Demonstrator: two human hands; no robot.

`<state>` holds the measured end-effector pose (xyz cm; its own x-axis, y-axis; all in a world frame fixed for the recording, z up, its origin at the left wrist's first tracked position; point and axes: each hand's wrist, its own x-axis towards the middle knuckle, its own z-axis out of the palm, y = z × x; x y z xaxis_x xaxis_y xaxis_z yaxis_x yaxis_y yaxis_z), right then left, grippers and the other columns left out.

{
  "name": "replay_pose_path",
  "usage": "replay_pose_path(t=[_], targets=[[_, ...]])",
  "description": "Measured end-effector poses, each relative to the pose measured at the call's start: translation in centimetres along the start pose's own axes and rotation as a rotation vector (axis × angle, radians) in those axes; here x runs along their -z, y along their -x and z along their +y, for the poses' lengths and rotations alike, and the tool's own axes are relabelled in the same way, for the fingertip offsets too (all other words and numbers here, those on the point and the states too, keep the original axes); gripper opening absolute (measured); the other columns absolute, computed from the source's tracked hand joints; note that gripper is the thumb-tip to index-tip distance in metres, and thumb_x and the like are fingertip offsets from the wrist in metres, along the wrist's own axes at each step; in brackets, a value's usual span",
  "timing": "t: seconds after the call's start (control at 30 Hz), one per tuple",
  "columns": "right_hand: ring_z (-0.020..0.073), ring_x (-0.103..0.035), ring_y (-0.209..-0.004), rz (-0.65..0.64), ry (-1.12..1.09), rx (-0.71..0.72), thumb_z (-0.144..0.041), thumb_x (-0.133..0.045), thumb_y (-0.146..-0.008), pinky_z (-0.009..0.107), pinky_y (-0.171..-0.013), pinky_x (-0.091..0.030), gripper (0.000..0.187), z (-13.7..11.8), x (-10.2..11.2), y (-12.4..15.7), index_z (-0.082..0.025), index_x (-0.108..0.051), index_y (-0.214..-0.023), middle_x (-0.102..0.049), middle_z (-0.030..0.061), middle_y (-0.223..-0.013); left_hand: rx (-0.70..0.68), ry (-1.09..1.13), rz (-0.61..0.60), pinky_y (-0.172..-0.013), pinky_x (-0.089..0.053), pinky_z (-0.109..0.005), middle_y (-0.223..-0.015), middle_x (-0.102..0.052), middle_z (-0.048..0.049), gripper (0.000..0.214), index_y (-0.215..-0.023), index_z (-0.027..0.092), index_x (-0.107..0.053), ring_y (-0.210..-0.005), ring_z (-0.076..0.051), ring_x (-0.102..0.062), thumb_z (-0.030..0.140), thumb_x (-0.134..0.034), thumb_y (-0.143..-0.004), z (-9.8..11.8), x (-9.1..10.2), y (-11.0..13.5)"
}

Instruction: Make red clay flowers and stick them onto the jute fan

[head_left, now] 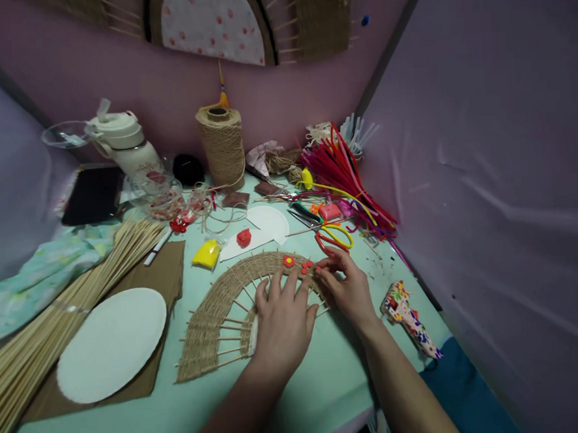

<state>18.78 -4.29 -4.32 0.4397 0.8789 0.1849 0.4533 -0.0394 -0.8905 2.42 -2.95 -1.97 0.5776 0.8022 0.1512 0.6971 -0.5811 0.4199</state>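
Observation:
A half-round fan woven from twine over thin sticks (204, 319) lies on the table. My left hand (284, 318) rests on it with fingers spread, over its inner arc and white centre. Near the fan's upper right edge, my right hand (348, 288) has thumb and forefinger pinched at a small red clay piece (317, 268). Beside those fingertips, several red clay petals (306, 266) sit on the weave. Left of them is a finished red clay flower with a yellow middle (288, 261). Part of the fan is hidden under my hands.
A floral hot glue gun (410, 320) lies at right. Scissors (336, 235), red pipe cleaners (345, 177) and a twine spool (221, 149) stand behind. A yellow clay packet (206, 254) is beyond the fan. Bamboo sticks (74, 308) and a white oval card (113, 345) are at left.

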Motion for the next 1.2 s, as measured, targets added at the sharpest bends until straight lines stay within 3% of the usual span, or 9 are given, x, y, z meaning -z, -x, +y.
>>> replay_pose_path(t=[0.23,0.57,0.77,1.2], targets=[[0.0163,-0.067,-0.084,-0.065,0.128,0.014,-0.025,-0.058,-0.088,0.033,-0.082,-0.054,0.038,0.4,-0.2,0.2,-0.024,-0.055,-0.125,-0.071,0.0032,-0.095,0.029,-0.099,-0.058,-0.108,-0.030,-0.059,-0.147,-0.049,0.0001,0.045,-0.130,0.030,-0.058,-0.136,-0.032,-0.039,0.045,-0.057,-0.088,0.2,-1.0,-0.6],[0.0156,-0.065,-0.085,-0.077,0.216,-0.002,-0.023,-0.059,-0.088,0.031,-0.082,-0.053,0.041,1.0,-0.6,0.3,-0.026,-0.051,-0.128,-0.068,0.0020,-0.096,0.022,-0.077,-0.059,-0.108,-0.028,-0.058,-0.148,-0.047,0.0006,0.045,-0.132,0.030,-0.056,-0.136,-0.031,-0.040,0.046,-0.055,-0.089,0.1,-1.3,-0.4],[0.0168,-0.067,-0.081,-0.075,0.204,-0.014,-0.024,-0.057,-0.088,0.033,-0.080,-0.054,0.037,0.8,-0.7,0.3,-0.025,-0.051,-0.124,-0.069,0.0010,-0.089,0.016,-0.085,-0.070,-0.109,-0.028,-0.057,-0.149,-0.046,0.0018,0.045,-0.131,0.030,-0.056,-0.137,-0.031,-0.038,0.046,-0.055,-0.089,0.1,-1.4,-0.3],[0.0193,-0.068,-0.088,-0.052,0.304,0.046,-0.027,-0.055,-0.091,0.036,-0.083,-0.054,0.028,1.2,-1.0,0.5,-0.024,-0.054,-0.119,-0.072,0.0035,-0.094,0.024,-0.068,-0.085,-0.109,-0.028,-0.057,-0.148,-0.048,-0.0002,0.042,-0.130,0.029,-0.057,-0.139,-0.030,-0.037,0.043,-0.054,-0.090,0.1,-1.1,-0.4]])
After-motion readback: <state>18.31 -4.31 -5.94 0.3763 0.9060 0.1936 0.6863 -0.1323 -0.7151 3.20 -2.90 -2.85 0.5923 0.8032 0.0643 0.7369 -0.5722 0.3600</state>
